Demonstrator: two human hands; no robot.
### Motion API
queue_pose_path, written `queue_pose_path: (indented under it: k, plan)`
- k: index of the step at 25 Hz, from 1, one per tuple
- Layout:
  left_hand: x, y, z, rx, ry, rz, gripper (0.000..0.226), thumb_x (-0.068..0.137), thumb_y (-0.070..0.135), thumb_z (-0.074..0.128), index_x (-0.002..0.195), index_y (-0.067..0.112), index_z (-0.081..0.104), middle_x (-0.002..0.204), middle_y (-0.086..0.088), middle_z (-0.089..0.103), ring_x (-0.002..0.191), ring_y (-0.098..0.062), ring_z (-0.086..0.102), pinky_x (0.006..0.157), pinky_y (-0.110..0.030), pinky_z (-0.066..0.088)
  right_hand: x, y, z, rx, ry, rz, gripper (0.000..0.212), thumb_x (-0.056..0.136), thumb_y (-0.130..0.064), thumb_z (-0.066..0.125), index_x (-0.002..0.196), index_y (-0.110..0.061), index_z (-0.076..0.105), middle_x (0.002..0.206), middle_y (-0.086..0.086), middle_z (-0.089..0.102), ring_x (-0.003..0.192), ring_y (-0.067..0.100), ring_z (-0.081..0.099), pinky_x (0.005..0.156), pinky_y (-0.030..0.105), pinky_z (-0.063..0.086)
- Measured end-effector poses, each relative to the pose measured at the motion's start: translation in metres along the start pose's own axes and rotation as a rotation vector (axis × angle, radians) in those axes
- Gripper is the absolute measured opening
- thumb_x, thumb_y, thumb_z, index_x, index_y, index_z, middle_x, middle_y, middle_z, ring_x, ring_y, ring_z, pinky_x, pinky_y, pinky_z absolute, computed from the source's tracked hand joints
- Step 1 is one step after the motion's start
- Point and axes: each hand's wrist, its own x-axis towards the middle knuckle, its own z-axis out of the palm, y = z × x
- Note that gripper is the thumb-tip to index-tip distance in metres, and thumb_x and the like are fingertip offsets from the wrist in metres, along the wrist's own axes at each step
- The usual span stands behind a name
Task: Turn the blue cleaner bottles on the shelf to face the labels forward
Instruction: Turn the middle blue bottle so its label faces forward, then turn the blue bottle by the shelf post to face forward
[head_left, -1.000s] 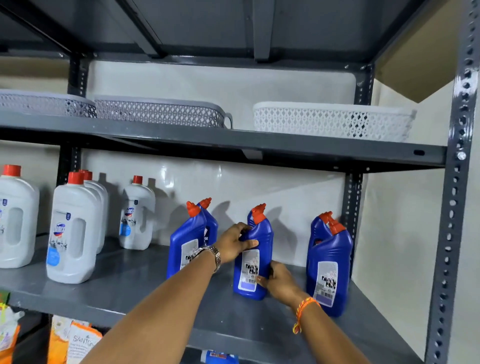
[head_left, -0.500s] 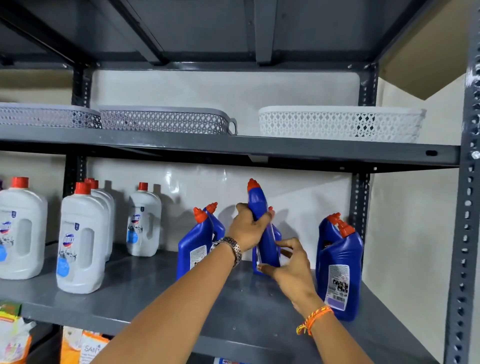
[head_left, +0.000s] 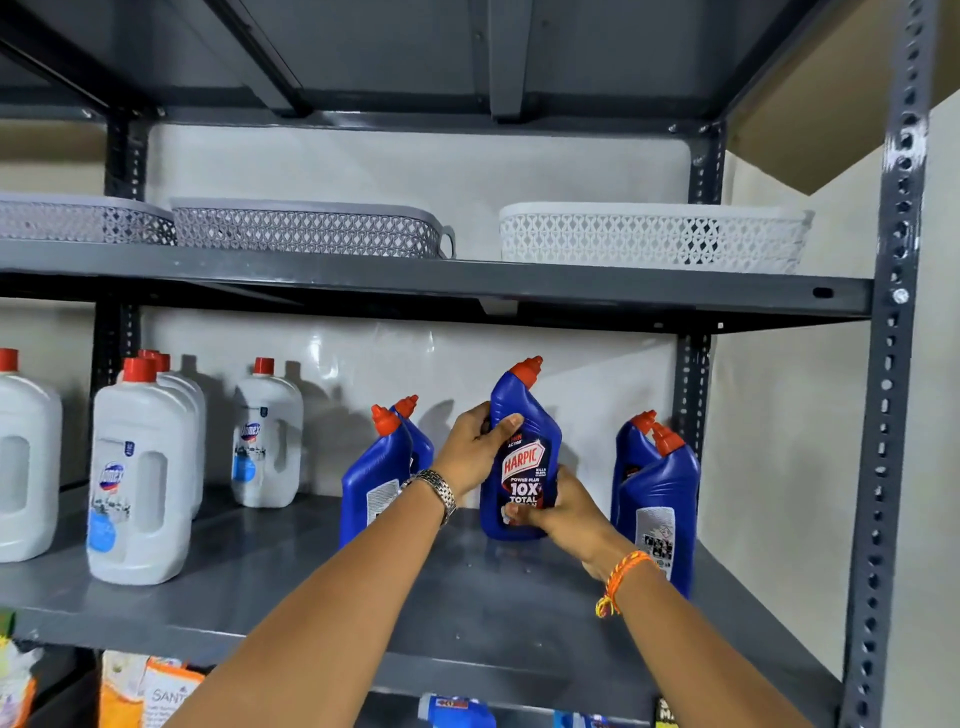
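Note:
A blue cleaner bottle (head_left: 524, 415) with a red cap is upright at the middle of the grey shelf (head_left: 363, 582), its Harpic front label toward me. My left hand (head_left: 470, 452) grips its upper left side, and my right hand (head_left: 563, 512) holds its lower right near the base. Two more blue bottles (head_left: 376, 478) stand to the left, the front one showing a white back label. Another pair of blue bottles (head_left: 660, 499) stands to the right, also showing a back label.
Several white bottles with red caps (head_left: 137, 483) stand on the shelf's left part. Grey baskets (head_left: 306, 228) and a white basket (head_left: 649, 236) sit on the shelf above. A perforated upright post (head_left: 888, 415) bounds the right side. Packets (head_left: 156, 691) lie on the shelf below.
The held bottle has been rotated from showing its white back label, through edge-on, to showing its front label. Both hands shifted their grip around it.

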Motion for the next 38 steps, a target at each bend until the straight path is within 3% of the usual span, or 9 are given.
queue_pose_path:
  k: [5, 13, 19, 21, 23, 26, 30, 34, 38]
  plan:
    - [-0.012, -0.022, 0.002, -0.029, -0.029, -0.113, 0.035, 0.099, 0.019, 0.057, 0.129, 0.0, 0.059, 0.124, -0.027, 0.069, 0.117, -0.044, 0.066, 0.102, -0.054, 0.054, 0.001, 0.017, 0.009, -0.151, 0.115, 0.117, 0.077, 0.053, -0.021, 0.096, 0.121, -0.016, 0.06, 0.112, 0.002, 0.073, 0.106, 0.023, 0.068, 0.095, 0.04, 0.057]
    - [-0.017, -0.058, -0.005, -0.104, -0.07, -0.23, 0.039, 0.101, 0.016, 0.052, 0.138, 0.003, 0.052, 0.133, -0.024, 0.065, 0.125, -0.039, 0.062, 0.109, -0.053, 0.048, 0.008, 0.05, 0.022, -0.263, 0.124, 0.162, 0.079, 0.042, -0.026, 0.098, 0.113, -0.019, 0.063, 0.106, -0.002, 0.073, 0.091, 0.013, 0.068, 0.068, 0.018, 0.051]
    - [-0.018, -0.058, -0.009, -0.132, -0.068, -0.248, 0.041, 0.098, 0.015, 0.058, 0.137, 0.003, 0.052, 0.134, -0.022, 0.065, 0.127, -0.039, 0.061, 0.108, -0.051, 0.05, 0.007, 0.049, 0.022, -0.299, 0.095, 0.134, 0.082, 0.048, -0.028, 0.098, 0.116, -0.019, 0.055, 0.11, -0.003, 0.068, 0.098, 0.016, 0.065, 0.078, 0.025, 0.054]
    - [-0.021, -0.05, -0.011, -0.142, 0.044, -0.225, 0.046, 0.091, 0.011, 0.068, 0.135, 0.003, 0.054, 0.132, -0.018, 0.066, 0.125, -0.035, 0.062, 0.106, -0.048, 0.051, -0.004, 0.043, 0.014, -0.292, 0.108, 0.089, 0.084, 0.054, -0.021, 0.096, 0.123, -0.016, 0.049, 0.109, -0.004, 0.063, 0.106, 0.02, 0.064, 0.084, 0.029, 0.055]
    - [-0.024, -0.041, -0.012, -0.117, 0.335, -0.176, 0.042, 0.083, 0.006, 0.076, 0.123, 0.005, 0.062, 0.119, -0.01, 0.07, 0.112, -0.025, 0.067, 0.102, -0.04, 0.053, -0.021, 0.037, -0.007, -0.182, 0.215, 0.015, 0.078, 0.061, -0.008, 0.092, 0.126, -0.019, 0.05, 0.111, -0.003, 0.06, 0.11, 0.021, 0.063, 0.089, 0.032, 0.057]
    - [-0.033, -0.025, 0.001, -0.135, 0.607, -0.005, 0.023, 0.081, 0.002, 0.073, 0.091, 0.021, 0.067, 0.086, 0.006, 0.073, 0.079, -0.005, 0.07, 0.087, -0.028, 0.059, -0.057, 0.033, -0.056, -0.076, 0.574, -0.141, 0.067, 0.06, -0.004, 0.092, 0.104, -0.037, 0.054, 0.104, -0.006, 0.063, 0.091, 0.009, 0.065, 0.067, 0.021, 0.058]
    - [-0.033, -0.01, 0.067, -0.109, 0.27, 0.128, 0.026, 0.082, -0.003, 0.067, 0.09, 0.022, 0.067, 0.083, 0.01, 0.074, 0.076, 0.001, 0.07, 0.078, -0.017, 0.057, -0.079, 0.041, -0.102, -0.199, 0.77, -0.042, 0.073, 0.058, -0.011, 0.094, 0.109, -0.026, 0.043, 0.104, -0.003, 0.059, 0.087, 0.014, 0.062, 0.078, 0.029, 0.056]
    - [-0.014, -0.017, 0.133, 0.046, -0.129, -0.082, 0.05, 0.09, 0.015, 0.069, 0.136, 0.011, 0.049, 0.123, 0.001, 0.057, 0.11, -0.017, 0.062, 0.1, -0.038, 0.053, -0.063, 0.058, -0.117, -0.142, 0.543, 0.181, 0.068, 0.061, -0.006, 0.092, 0.113, -0.016, 0.048, 0.115, 0.005, 0.064, 0.102, 0.021, 0.063, 0.087, 0.035, 0.056]
    - [-0.002, -0.038, 0.153, 0.039, -0.308, -0.195, 0.046, 0.094, 0.016, 0.065, 0.136, 0.006, 0.05, 0.13, -0.015, 0.063, 0.115, -0.028, 0.062, 0.105, -0.044, 0.051, -0.057, 0.076, -0.127, -0.052, 0.331, 0.27, 0.064, 0.069, -0.003, 0.087, 0.126, -0.004, 0.058, 0.124, 0.014, 0.07, 0.108, 0.027, 0.069, 0.093, 0.043, 0.059]
